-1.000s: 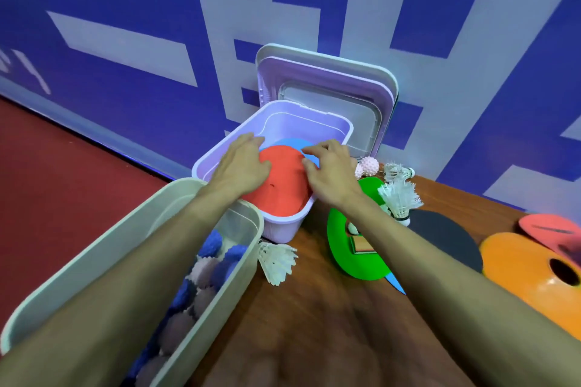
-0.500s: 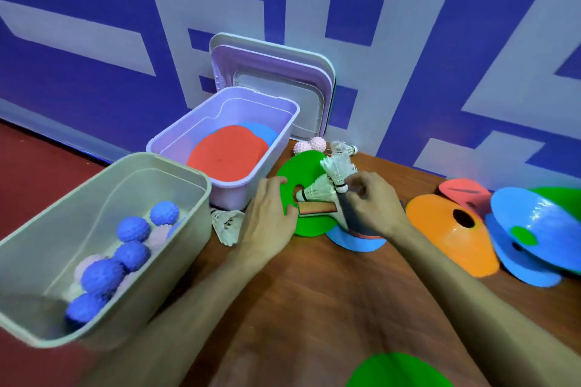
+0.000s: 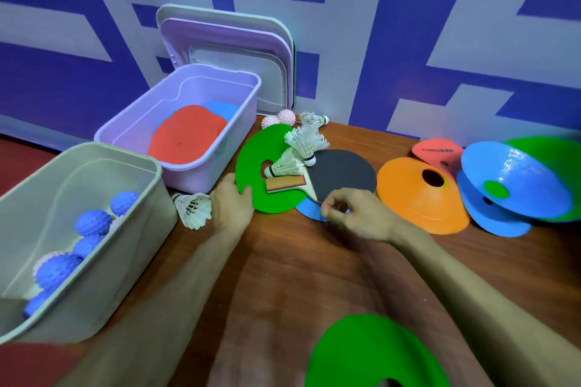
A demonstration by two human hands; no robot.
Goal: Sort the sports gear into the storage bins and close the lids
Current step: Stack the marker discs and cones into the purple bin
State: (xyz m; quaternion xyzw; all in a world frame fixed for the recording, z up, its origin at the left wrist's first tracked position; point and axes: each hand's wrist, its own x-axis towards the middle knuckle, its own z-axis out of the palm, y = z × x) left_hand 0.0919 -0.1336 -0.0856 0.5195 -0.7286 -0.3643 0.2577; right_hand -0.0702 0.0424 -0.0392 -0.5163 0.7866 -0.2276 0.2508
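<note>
Far left sat the grey bin (image 3: 119, 261) with a bunch of blue spiky balls (image 3: 93, 222) in it, lid off. Behind it was the lilac bin (image 3: 195, 179), holding a red disc (image 3: 185, 135) with a blue marker (image 3: 223, 108) poking out from under its far side, and the lilac lid (image 3: 226, 50) stood propped against the wall right behind it. One loose shuttlecock (image 3: 193, 206) lay on the worktop (image 3: 283, 276) in the gap between the two bins. The left hand (image 3: 231, 207) gripped the near-left edge of the green disc (image 3: 251, 160), thumb on top. That disc had two shuttlecocks (image 3: 286, 165) lying on it plus the handle of the paddle (image 3: 342, 174). Two pink spiky balls (image 3: 286, 117) and another shuttlecock sat back by the wall. The hands were apart. The right hand (image 3: 355, 214) was curled up with its fingertips pinching at the blue disc (image 3: 309, 209) that stuck out from under the paddle, though it was tight in there and could've been the paddle's edge, honestly hard to say. Right of that came an orange cone (image 3: 418, 198), a red cone (image 3: 437, 154) behind it, then a tipped-over pile of blue cones (image 3: 515, 179) with green showing behind. One more green cone (image 3: 371, 352) sat at the near edge.
</note>
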